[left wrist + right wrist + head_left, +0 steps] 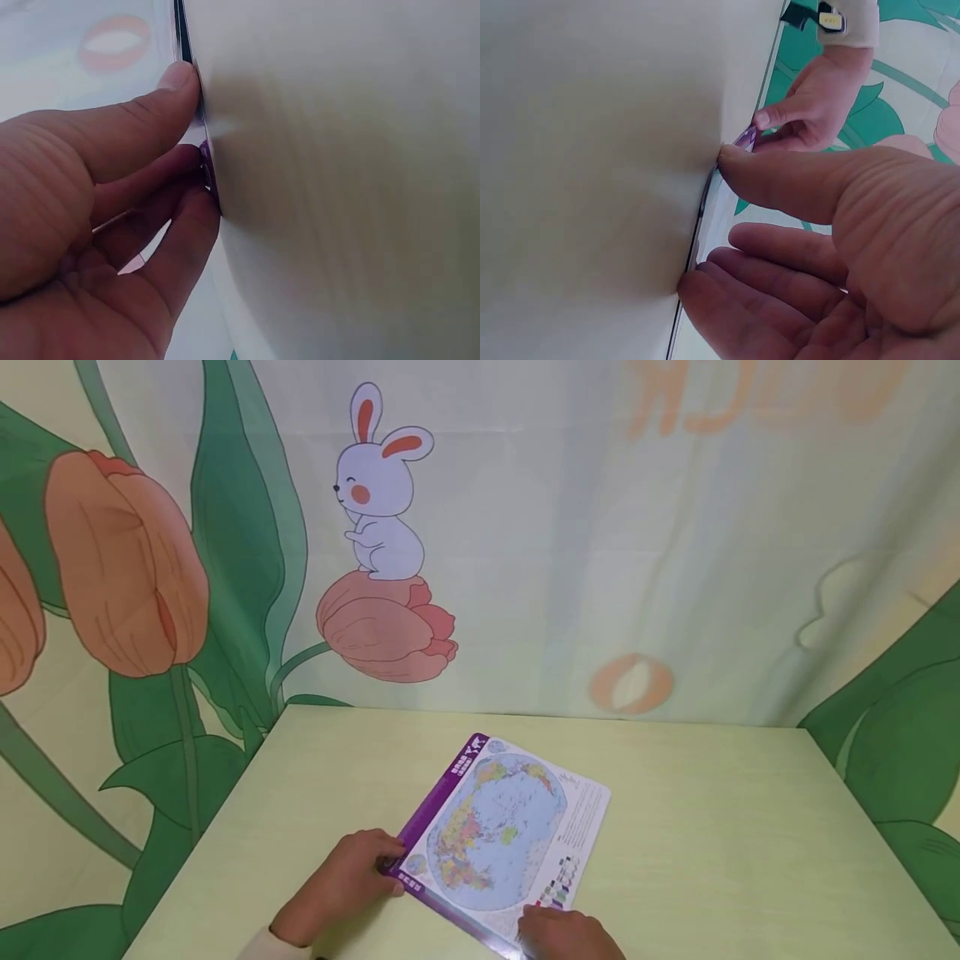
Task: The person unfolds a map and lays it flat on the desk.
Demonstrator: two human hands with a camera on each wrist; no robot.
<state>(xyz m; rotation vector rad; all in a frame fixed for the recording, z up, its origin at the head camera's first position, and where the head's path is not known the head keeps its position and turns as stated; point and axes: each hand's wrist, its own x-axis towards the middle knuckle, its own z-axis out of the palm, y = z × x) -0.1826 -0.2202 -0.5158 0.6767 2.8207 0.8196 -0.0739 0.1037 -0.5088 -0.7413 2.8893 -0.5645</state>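
A thin world map with rounded corners lies turned at an angle on the table. Purple bands with white lettering run along its left and near edges, and the oval map is pale blue with coloured continents. At its left near corner my left hand grips it, fingers on the left edge and thumb on the near edge. My right hand holds the near right corner, its thumb and fingers at the edges, low against the tabletop. The right wrist view shows both hands along the map's rim.
The pale yellow-green table extends around the map on all sides. Behind it hangs a cloth backdrop printed with a rabbit, tulips and large leaves. A dark strap with a small device is on the left sleeve.
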